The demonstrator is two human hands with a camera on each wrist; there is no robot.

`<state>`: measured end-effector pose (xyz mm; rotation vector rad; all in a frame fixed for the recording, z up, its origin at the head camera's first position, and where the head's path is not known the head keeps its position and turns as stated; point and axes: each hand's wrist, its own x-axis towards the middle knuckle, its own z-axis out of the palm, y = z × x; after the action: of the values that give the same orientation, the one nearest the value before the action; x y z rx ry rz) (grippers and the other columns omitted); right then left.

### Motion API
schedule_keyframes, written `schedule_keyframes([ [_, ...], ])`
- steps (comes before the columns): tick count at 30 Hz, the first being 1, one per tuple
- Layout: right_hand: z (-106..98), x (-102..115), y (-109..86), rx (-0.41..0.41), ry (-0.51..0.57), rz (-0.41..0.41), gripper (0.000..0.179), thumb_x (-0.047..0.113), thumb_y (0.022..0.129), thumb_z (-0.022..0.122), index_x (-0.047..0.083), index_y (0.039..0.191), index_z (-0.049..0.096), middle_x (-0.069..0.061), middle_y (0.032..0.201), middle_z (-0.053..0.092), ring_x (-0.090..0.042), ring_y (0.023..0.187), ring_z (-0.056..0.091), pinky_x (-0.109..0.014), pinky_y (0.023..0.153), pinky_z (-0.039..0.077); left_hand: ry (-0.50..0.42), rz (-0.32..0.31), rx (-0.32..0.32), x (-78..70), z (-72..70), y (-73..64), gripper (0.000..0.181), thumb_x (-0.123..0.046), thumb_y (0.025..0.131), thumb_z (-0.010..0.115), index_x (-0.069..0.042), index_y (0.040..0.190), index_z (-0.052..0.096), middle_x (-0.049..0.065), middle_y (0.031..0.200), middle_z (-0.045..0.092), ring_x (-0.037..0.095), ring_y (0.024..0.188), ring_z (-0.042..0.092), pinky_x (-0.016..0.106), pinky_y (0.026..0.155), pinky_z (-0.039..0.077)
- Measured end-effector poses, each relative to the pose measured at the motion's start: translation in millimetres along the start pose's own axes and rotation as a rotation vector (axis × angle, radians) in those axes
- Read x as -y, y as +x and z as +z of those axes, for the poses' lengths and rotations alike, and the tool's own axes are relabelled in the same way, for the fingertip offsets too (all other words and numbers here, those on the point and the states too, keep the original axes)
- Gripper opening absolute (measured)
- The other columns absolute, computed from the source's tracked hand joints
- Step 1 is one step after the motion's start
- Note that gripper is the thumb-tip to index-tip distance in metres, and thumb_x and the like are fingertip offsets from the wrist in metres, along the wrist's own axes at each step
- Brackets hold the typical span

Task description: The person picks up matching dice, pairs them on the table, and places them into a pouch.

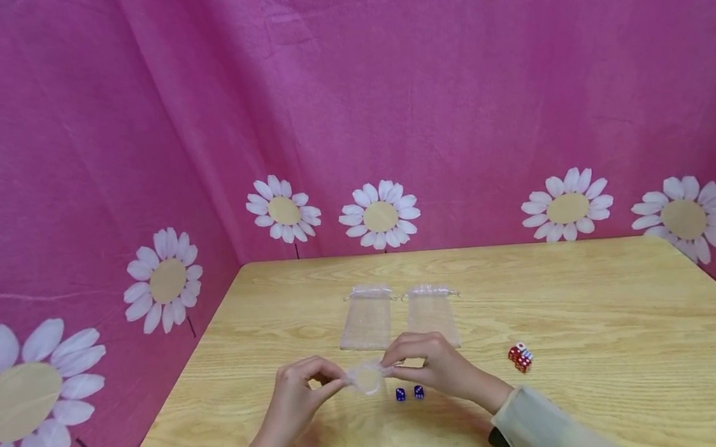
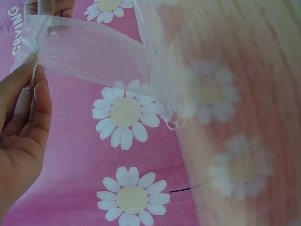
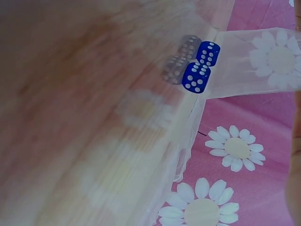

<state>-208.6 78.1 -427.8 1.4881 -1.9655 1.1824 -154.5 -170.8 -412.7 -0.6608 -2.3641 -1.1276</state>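
Note:
A sheer white drawstring pouch (image 1: 367, 378) hangs upright between my hands, its mouth spread into a ring. My left hand (image 1: 298, 393) pinches the left side of its rim between thumb and fingers. On the opposite side, my right hand (image 1: 435, 365) pinches the rim. The pouch body (image 2: 99, 52) drops toward the table in the left wrist view. Two blue dice with white pips, a left one (image 1: 400, 394) and a right one (image 1: 418, 391), lie on the table just right of the pouch, below my right hand.
Two more sheer pouches, a left one (image 1: 366, 321) and a right one (image 1: 431, 309), lie flat beyond my hands. A small cluster of red dice (image 1: 521, 358) sits to the right on the wooden table (image 1: 626, 343). A pink flowered cloth (image 1: 449, 104) surrounds the back and left.

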Motion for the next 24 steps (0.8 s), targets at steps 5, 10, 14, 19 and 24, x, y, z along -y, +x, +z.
schedule_keyframes([
  [5, -1.3, 2.1, -4.5, 0.039, 0.067, 0.170, 0.016, 0.009, 0.086, 0.073, 0.010, 0.102, 0.074, -0.006, 0.099, 0.076, -0.015, 0.091, 0.071, -0.026, 0.083, 0.058, -0.017, 0.006, -0.020, -1.4, 1.9, 0.0, 0.016, -0.005, 0.069, 0.083, -0.013, 0.073, 0.071, -0.004, 0.069, 0.071, -0.008, 0.062, 0.054, 0.022, 0.053, 0.050],
  [10, -6.5, 0.4, -11.9, 0.045, 0.127, 0.384, 0.019, 0.020, 0.089, 0.071, 0.011, 0.106, 0.074, -0.003, 0.103, 0.075, -0.010, 0.093, 0.069, -0.031, 0.082, 0.058, -0.033, 0.038, -0.062, 1.7, 3.8, -1.1, 0.018, -0.005, 0.068, 0.085, -0.014, 0.072, 0.070, -0.004, 0.068, 0.070, -0.009, 0.061, 0.052, 0.018, 0.052, 0.049],
  [14, -14.5, -0.7, -16.7, 0.039, 0.146, 0.504, 0.022, 0.025, 0.089, 0.071, 0.012, 0.107, 0.074, -0.003, 0.104, 0.075, -0.008, 0.092, 0.067, -0.034, 0.083, 0.057, -0.048, 0.063, -0.085, 3.7, 4.9, -1.5, 0.019, -0.004, 0.067, 0.085, -0.014, 0.071, 0.069, -0.003, 0.068, 0.070, -0.009, 0.061, 0.052, 0.014, 0.053, 0.047],
  [19, -25.6, -2.8, -24.1, 0.041, 0.148, 0.542, 0.022, 0.024, 0.090, 0.070, 0.011, 0.107, 0.073, -0.003, 0.104, 0.075, -0.008, 0.093, 0.067, -0.030, 0.084, 0.056, -0.050, 0.065, -0.097, 2.5, 5.5, -0.7, 0.019, -0.003, 0.067, 0.085, -0.013, 0.070, 0.068, -0.002, 0.067, 0.070, -0.009, 0.060, 0.052, 0.012, 0.053, 0.046],
  [24, -37.4, -5.7, -34.3, 0.048, 0.132, 0.567, 0.023, 0.022, 0.090, 0.070, 0.007, 0.106, 0.073, -0.004, 0.105, 0.075, -0.008, 0.093, 0.067, -0.028, 0.083, 0.056, -0.047, 0.049, -0.098, 1.1, 6.5, -0.6, 0.019, -0.002, 0.067, 0.084, -0.013, 0.070, 0.068, -0.002, 0.067, 0.069, -0.010, 0.061, 0.051, 0.014, 0.052, 0.047],
])
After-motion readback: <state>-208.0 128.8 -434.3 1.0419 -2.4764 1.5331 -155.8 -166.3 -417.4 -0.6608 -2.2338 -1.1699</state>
